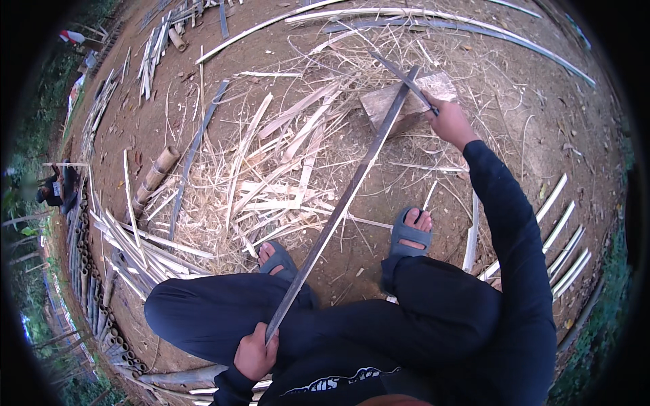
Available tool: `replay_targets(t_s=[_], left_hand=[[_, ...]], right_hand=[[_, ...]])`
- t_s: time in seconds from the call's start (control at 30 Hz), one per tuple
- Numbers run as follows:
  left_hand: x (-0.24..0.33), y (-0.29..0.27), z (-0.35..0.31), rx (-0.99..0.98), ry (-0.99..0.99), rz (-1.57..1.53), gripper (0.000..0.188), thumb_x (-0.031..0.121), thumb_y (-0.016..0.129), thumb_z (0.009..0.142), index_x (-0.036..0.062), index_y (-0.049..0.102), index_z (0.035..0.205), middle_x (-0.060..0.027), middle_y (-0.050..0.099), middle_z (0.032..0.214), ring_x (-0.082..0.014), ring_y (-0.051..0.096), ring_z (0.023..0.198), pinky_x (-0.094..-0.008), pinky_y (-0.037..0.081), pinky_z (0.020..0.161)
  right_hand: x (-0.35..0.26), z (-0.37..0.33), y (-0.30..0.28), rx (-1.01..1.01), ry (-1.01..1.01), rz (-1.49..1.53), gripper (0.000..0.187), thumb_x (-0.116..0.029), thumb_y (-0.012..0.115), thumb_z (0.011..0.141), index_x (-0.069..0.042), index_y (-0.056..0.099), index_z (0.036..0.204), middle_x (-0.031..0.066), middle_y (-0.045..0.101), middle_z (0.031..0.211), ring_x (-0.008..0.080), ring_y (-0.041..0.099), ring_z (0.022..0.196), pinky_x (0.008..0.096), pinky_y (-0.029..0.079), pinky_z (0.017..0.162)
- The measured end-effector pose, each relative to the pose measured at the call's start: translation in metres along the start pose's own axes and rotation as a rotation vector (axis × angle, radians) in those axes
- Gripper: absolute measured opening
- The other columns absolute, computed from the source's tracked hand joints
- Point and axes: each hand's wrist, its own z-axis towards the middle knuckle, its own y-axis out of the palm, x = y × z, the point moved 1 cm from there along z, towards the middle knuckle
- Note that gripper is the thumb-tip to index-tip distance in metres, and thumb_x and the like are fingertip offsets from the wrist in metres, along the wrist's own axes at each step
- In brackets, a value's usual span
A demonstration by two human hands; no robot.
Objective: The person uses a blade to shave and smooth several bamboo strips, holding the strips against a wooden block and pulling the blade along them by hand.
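Note:
My left hand (256, 353), low by my left thigh, is closed around the near end of a long dark bamboo strip (342, 199). The strip slants up and away to the right, its far end over a wooden block (382, 105). My right hand (452, 124) grips a long-bladed knife (405, 78) beside the block. The blade points up and left and crosses the strip near its far end. Whether its edge touches the strip or is cutting into it, I cannot tell.
Pale split strips and shavings (271, 176) litter the ground before my sandalled feet. A bamboo pole piece (156, 179) lies to the left. Several strips (569, 254) lie at right, and stacked bamboo poles (88, 277) line the left edge. Another person (59, 186) is far left.

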Motion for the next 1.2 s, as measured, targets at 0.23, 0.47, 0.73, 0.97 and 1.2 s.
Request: replay_targets(t_s=[0.23, 0.47, 0.73, 0.97, 1.2], left_hand=[[0.039, 0.022, 0.05, 0.219, 0.028, 0.264, 0.028, 0.024, 0.067, 0.09, 0.003, 0.049, 0.093, -0.0237, 0.063, 0.072, -0.0442, 0.064, 0.062, -0.0516, 0.05, 0.053], [0.04, 0.03, 0.07, 0.255, 0.05, 0.337, 0.03, 0.025, 0.067, 0.093, 0.0025, 0.047, 0.09, -0.0264, 0.06, 0.064, -0.0459, 0.062, 0.061, -0.053, 0.047, 0.051], [0.03, 0.03, 0.068, 0.217, 0.039, 0.339, 0.03, 0.024, 0.066, 0.093, 0.0031, 0.045, 0.088, -0.0255, 0.061, 0.064, -0.0448, 0.063, 0.059, -0.0531, 0.05, 0.051], [0.029, 0.038, 0.065, 0.189, 0.034, 0.312, 0.032, 0.025, 0.067, 0.093, 0.003, 0.044, 0.088, -0.0252, 0.06, 0.063, -0.0451, 0.063, 0.058, -0.0527, 0.049, 0.051], [0.037, 0.025, 0.069, 0.161, 0.096, 0.285, 0.048, 0.044, 0.067, 0.092, 0.0017, 0.044, 0.09, -0.0253, 0.061, 0.066, -0.0451, 0.064, 0.061, -0.052, 0.05, 0.053]], right_hand=[[-0.105, -0.15, -0.01, -0.182, -0.432, -0.133, 0.066, -0.028, 0.067, 0.089, -0.03, 0.043, 0.15, 0.012, 0.062, 0.073, 0.0296, 0.067, 0.06, 0.0426, 0.056, 0.057], [-0.103, -0.164, -0.015, -0.294, -0.493, -0.109, 0.07, -0.024, 0.067, 0.088, -0.028, 0.04, 0.152, 0.013, 0.063, 0.074, 0.0293, 0.067, 0.059, 0.0416, 0.055, 0.055], [-0.093, -0.151, -0.013, -0.271, -0.506, -0.114, 0.068, -0.023, 0.064, 0.09, -0.029, 0.038, 0.152, 0.0161, 0.065, 0.069, 0.0317, 0.067, 0.059, 0.0455, 0.056, 0.057], [-0.022, -0.097, -0.001, -0.136, -0.147, 0.029, 0.071, -0.023, 0.067, 0.088, -0.033, 0.039, 0.152, 0.0139, 0.066, 0.072, 0.0315, 0.067, 0.061, 0.0442, 0.057, 0.06], [-0.095, -0.131, -0.008, -0.235, -0.482, -0.135, 0.07, -0.019, 0.066, 0.088, -0.029, 0.039, 0.152, 0.0139, 0.063, 0.065, 0.0322, 0.066, 0.057, 0.0427, 0.058, 0.062]])
